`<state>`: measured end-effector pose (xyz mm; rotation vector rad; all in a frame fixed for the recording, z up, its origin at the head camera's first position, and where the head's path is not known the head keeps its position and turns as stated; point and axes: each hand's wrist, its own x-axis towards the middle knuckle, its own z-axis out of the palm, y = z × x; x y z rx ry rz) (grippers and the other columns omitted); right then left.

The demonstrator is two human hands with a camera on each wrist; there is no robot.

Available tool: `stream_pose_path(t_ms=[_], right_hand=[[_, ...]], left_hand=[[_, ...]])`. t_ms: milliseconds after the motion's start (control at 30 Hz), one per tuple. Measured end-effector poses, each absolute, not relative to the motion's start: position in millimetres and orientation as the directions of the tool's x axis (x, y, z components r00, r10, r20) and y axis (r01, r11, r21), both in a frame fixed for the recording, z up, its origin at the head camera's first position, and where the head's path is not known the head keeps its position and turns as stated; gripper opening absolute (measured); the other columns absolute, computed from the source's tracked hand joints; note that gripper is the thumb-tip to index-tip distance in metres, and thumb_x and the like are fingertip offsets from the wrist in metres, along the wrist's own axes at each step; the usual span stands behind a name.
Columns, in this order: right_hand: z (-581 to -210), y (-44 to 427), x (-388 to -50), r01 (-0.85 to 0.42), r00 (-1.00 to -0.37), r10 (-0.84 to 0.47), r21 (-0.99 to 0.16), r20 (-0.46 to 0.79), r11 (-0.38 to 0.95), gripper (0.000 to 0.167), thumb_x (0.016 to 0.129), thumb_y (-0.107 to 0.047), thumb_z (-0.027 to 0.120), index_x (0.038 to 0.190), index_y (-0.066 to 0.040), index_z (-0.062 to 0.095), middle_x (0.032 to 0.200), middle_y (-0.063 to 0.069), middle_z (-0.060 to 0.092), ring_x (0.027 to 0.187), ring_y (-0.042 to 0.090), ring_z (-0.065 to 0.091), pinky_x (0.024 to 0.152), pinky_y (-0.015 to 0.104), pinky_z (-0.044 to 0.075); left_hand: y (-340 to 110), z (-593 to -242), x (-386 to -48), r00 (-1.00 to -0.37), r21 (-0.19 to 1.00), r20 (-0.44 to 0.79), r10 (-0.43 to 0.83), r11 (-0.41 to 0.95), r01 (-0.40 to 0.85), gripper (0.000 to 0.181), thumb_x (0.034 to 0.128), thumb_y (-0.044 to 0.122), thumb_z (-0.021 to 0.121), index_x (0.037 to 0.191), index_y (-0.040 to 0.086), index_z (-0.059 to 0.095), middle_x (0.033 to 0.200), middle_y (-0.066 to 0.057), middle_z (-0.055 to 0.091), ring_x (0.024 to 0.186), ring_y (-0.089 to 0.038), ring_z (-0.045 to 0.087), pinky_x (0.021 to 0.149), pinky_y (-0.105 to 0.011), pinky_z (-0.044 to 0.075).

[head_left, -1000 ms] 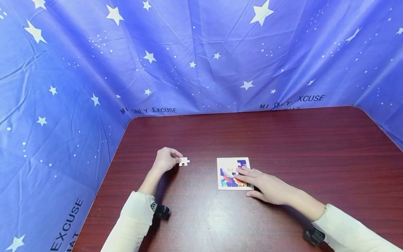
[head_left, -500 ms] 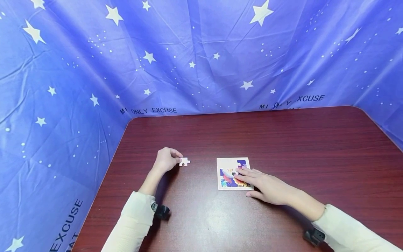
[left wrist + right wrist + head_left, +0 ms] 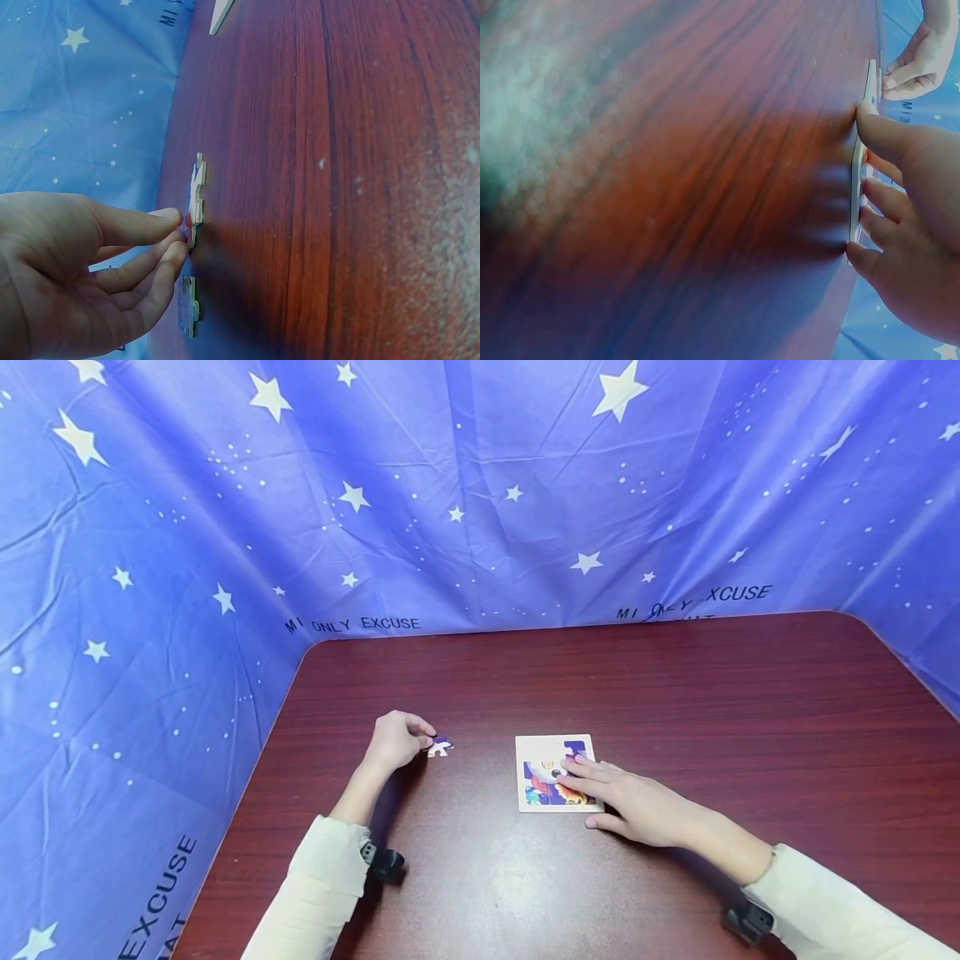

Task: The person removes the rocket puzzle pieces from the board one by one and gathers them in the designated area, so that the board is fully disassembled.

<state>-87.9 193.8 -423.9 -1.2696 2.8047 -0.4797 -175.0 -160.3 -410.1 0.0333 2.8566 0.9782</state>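
In the head view my left hand (image 3: 394, 742) pinches a small jigsaw piece (image 3: 441, 746) by its left edge, low over the table. The piece shows purple and white on its face. The left wrist view has thumb and fingertips on this piece (image 3: 196, 191), and a second jigsaw piece (image 3: 190, 307) lies beside them, mostly hidden in the head view. To the right lies a square puzzle board (image 3: 536, 748) with a colourful picture and a pale upper left part. My right hand (image 3: 641, 800) rests on its right side, fingers extended over the picture.
Everything lies on a dark red wood-grain table (image 3: 480, 685). A blue curtain (image 3: 465, 468) with white stars hangs along its back and left sides. Bright glare falls on the table's front middle.
The pinched jigsaw piece has changed tilt: its face looked white before and now shows purple. Both hands have stayed in about the same places.
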Motion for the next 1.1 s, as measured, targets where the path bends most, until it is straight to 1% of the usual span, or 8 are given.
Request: stream_pose_path(t_ms=[133,200,400,500,667,900,1100], right_hand=[[-423.7,193.4,-88.7,-0.743,-0.657,-0.744,-0.277,0.126,0.609,0.055,0.087,-0.027,0.068,0.138,-0.011,0.052,0.147,0.011,0.048,0.133,0.031,0.048,0.105,0.05,0.041],[-423.7,193.4,-89.0,-0.744,-0.656,-0.744,-0.274,0.128,0.61,0.055,0.087,-0.027,0.068,0.138,-0.011,0.052,0.147,0.011,0.048,0.133,0.031,0.048,0.105,0.05,0.042],[-423.4,194.2,-89.6,-0.721,-0.674,-0.734,-0.294,0.085,0.628,0.056,0.088,-0.028,0.067,0.14,-0.013,0.05,0.15,0.01,0.045,0.136,0.03,0.045,0.108,0.05,0.039],[-423.6,194.3,-89.7,-0.719,-0.675,-0.733,-0.296,0.083,0.629,0.057,0.088,-0.028,0.067,0.14,-0.012,0.05,0.15,0.01,0.045,0.136,0.031,0.045,0.108,0.05,0.039],[-423.8,194.4,-88.3,-0.727,-0.669,-0.737,-0.291,0.095,0.622,0.057,0.087,-0.027,0.068,0.139,-0.011,0.051,0.149,0.01,0.046,0.135,0.031,0.046,0.107,0.05,0.04],[-422.7,192.3,-87.9,-0.742,-0.656,-0.745,-0.284,0.119,0.608,0.054,0.089,-0.027,0.066,0.139,-0.012,0.051,0.148,0.011,0.048,0.134,0.031,0.047,0.106,0.051,0.041],[-422.7,192.3,-87.3,-0.716,-0.679,-0.729,-0.292,0.083,0.634,0.057,0.088,-0.029,0.068,0.14,-0.013,0.05,0.15,0.009,0.045,0.136,0.03,0.045,0.109,0.049,0.039]], left_hand=[[-159.0,-409.3,-174.8,-0.993,0.606,-0.102,0.059,0.795,-0.015,0.008,0.0783,0.005,0.072,0.085,0.004,0.076,0.076,-0.009,0.075,0.059,-0.005,0.055,0.06,-0.019,0.044],[-157.9,-409.2,-174.5,-0.993,0.609,-0.101,0.059,0.793,-0.015,0.008,0.0771,0.004,0.074,0.085,0.004,0.076,0.077,-0.01,0.075,0.062,-0.006,0.059,0.061,-0.019,0.045],[-154.5,-409.6,-173.2,-0.994,0.622,-0.098,0.048,0.782,-0.024,0.011,0.0736,0.0,0.076,0.085,0.002,0.075,0.081,-0.012,0.075,0.07,-0.012,0.068,0.065,-0.022,0.052],[-153.8,-409.5,-172.8,-0.995,0.623,-0.091,0.05,0.782,-0.018,0.011,0.0737,-0.001,0.075,0.084,0.001,0.075,0.081,-0.012,0.075,0.071,-0.013,0.068,0.066,-0.023,0.053],[-155.8,-411.1,-172.7,-0.994,0.627,-0.087,0.069,0.779,-0.001,0.011,0.0735,-0.002,0.075,0.084,0.001,0.076,0.08,-0.012,0.075,0.069,-0.013,0.068,0.062,-0.02,0.051],[-158.5,-412.7,-171.9,-0.994,0.632,-0.075,0.083,0.774,0.017,0.01,0.0732,-0.003,0.074,0.083,0.001,0.075,0.078,-0.012,0.075,0.068,-0.014,0.069,0.061,-0.019,0.05],[-153.7,-408.8,-171.7,-0.992,0.655,-0.086,0.091,0.756,0.013,0.011,0.0751,-0.002,0.072,0.085,0.001,0.075,0.08,-0.013,0.075,0.065,-0.013,0.068,0.059,-0.019,0.051]])
